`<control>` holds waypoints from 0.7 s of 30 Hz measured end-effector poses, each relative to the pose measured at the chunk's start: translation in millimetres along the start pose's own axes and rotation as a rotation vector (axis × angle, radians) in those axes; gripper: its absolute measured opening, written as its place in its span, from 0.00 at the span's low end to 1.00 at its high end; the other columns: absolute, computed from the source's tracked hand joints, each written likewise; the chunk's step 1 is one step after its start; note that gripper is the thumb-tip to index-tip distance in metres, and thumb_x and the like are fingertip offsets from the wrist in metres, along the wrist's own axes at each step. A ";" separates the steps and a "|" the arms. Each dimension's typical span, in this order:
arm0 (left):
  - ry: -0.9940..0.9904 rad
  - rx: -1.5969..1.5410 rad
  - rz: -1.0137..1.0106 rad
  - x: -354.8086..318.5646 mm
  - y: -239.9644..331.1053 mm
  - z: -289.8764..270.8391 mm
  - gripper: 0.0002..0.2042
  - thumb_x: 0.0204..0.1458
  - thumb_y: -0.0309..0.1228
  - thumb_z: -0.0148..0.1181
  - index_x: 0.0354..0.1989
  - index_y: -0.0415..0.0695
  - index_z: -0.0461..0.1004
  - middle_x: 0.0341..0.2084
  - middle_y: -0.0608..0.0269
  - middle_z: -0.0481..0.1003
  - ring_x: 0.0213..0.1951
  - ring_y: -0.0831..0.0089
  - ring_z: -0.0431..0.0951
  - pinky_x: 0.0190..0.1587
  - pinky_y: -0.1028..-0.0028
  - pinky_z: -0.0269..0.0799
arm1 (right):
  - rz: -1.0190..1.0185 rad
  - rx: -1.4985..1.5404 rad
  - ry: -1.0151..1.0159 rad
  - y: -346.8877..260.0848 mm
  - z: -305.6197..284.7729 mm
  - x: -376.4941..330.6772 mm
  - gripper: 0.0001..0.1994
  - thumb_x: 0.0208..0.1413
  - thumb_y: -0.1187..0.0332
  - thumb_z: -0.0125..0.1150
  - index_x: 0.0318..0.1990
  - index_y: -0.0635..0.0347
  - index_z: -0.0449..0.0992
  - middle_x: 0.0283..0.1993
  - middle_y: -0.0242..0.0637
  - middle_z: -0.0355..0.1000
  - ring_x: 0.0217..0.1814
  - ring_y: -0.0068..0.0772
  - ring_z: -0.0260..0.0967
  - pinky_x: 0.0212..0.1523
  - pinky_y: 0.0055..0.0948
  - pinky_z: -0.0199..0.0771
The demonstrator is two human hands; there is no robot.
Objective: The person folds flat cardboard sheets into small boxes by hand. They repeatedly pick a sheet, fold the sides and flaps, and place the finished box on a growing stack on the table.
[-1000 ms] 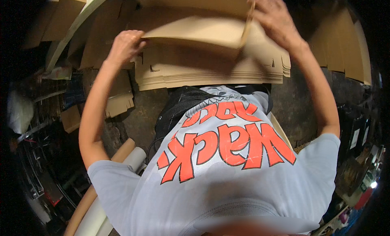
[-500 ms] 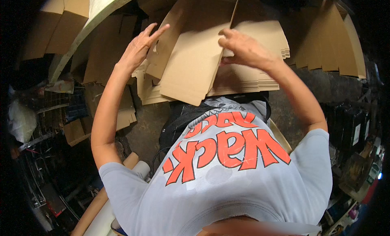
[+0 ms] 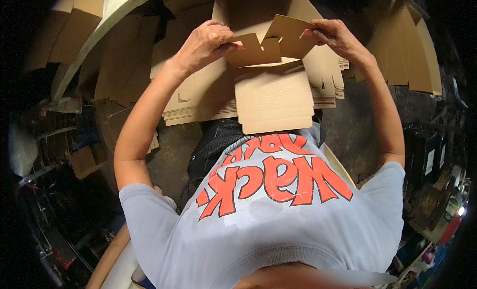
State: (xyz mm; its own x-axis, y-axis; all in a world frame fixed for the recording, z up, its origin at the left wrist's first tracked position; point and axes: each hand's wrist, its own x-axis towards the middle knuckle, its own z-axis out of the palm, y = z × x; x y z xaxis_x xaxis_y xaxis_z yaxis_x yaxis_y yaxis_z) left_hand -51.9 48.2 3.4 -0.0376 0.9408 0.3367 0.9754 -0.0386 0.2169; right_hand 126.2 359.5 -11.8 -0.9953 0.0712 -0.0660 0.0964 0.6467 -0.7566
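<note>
A brown cardboard box (image 3: 263,15) stands partly folded in front of me, its inside facing up. My left hand (image 3: 206,44) is closed on the left slotted flap (image 3: 258,51), its thumb tip showing beside the edge. The right slotted flap (image 3: 290,34) is pinched between the thumb and fingers of my right hand (image 3: 339,36). Both flaps tilt inward toward each other, and their inner ends meet or overlap. A wide front flap (image 3: 274,97) hangs down toward my body. Under the box lies a stack of flat cardboard sheets (image 3: 201,104).
More folded cardboard (image 3: 405,50) stands at the far right, with further sheets (image 3: 126,58) at the left. A pale curved beam (image 3: 92,55) crosses the upper left. Rolls (image 3: 117,259) lie at the lower left. Dark shelving with mixed goods lines both sides.
The box has turned to face me squarely, its front flap now hanging straight. My left hand has gone from spread fingers to gripping a flap; my right hand has moved up and right.
</note>
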 end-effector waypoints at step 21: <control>0.229 0.160 -0.162 -26.8 33.4 38.5 0.17 0.50 0.37 0.65 0.45 0.46 0.72 0.29 0.60 0.77 0.33 0.62 0.78 0.41 0.66 0.68 | -0.472 -0.713 0.093 -40.5 94.4 -41.3 0.41 0.50 0.40 0.59 0.70 0.44 0.55 0.75 0.48 0.44 0.74 0.53 0.46 0.69 0.56 0.49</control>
State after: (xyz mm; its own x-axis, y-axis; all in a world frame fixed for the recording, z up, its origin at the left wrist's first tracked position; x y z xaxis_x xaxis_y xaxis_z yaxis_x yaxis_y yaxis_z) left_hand -10.0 34.6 -33.7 -0.2251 0.8297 0.5108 0.9739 0.1758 0.1436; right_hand 162.3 258.7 -39.9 -0.9310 -0.2837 0.2296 -0.3125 0.9447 -0.0998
